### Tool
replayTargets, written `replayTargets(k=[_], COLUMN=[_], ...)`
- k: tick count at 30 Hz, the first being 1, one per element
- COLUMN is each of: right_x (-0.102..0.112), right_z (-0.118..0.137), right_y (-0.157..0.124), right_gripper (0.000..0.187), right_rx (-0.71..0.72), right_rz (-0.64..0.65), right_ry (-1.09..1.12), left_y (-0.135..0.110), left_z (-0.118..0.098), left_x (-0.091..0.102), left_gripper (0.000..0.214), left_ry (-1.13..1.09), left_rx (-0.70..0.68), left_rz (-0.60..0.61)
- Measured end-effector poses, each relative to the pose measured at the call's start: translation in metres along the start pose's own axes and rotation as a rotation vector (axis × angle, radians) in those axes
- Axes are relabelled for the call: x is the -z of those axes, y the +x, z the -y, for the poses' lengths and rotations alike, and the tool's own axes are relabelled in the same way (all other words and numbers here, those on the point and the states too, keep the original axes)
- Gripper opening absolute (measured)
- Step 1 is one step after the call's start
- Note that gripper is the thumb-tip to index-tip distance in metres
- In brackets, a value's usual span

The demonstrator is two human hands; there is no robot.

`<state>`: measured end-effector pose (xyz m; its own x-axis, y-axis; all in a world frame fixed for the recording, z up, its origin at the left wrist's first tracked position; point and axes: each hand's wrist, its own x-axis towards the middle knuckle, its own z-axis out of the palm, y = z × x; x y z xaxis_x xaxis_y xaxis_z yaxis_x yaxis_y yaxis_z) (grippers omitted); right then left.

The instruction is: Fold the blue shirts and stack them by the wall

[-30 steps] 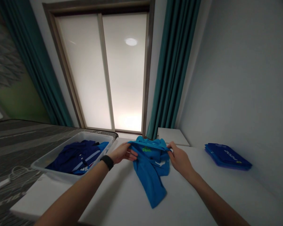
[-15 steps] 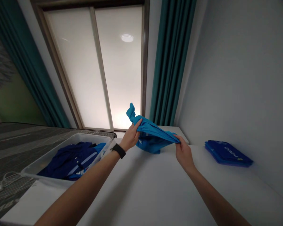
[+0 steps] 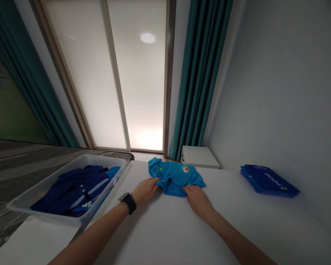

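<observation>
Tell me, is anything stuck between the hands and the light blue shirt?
No, nothing visible. The left hand and right hand both touch the near edge of the light blue shirt on the white table. The clothes bin sits off to the left, the folded dark blue stack to the right.

Dim room, glaring window (image 3: 132,81), warped edges

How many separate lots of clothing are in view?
3. A light blue shirt, touched by the left hand and right hand; a folded dark blue stack by the right wall; a dark blue heap in the white bin, left. Layers may hide more.
</observation>
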<state>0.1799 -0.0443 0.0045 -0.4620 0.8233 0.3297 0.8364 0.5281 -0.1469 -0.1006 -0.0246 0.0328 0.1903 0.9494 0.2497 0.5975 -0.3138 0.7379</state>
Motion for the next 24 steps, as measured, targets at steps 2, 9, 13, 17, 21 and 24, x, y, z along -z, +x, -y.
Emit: replayTargets(k=[2, 9, 13, 17, 21, 24], right_x=[-0.011, -0.014, -0.002, 0.025, 0.043, 0.041], right_z=[-0.008, -0.071, -0.087, -0.086, -0.085, -0.084], right_y=[0.009, 0.071, 0.106, 0.122, 0.118, 0.109], right_gripper=[0.035, 0.024, 0.021, 0.041, 0.051, 0.049], right_rx=[-0.024, -0.267, -0.335, -0.340, -0.248, -0.214], right_rz=[-0.021, -0.083, -0.178, -0.365, -0.545, -0.462], right_ry=[-0.018, 0.008, 0.076, 0.133, 0.238, 0.264], left_y=[0.005, 0.069, 0.108, 0.121, 0.110, 0.095], left_z=[0.008, 0.029, 0.016, -0.009, -0.024, -0.024], left_x=[-0.010, -0.031, -0.026, -0.007, 0.011, 0.019], left_gripper=[0.032, 0.043, 0.047, 0.053, 0.054, 0.049], left_ry=[0.041, 0.148, 0.136, 0.140, 0.249, 0.410], left_rx=[-0.030, 0.073, 0.058, -0.093, -0.210, -0.083], left_rz=[0.070, -0.043, -0.171, -0.309, -0.328, -0.234])
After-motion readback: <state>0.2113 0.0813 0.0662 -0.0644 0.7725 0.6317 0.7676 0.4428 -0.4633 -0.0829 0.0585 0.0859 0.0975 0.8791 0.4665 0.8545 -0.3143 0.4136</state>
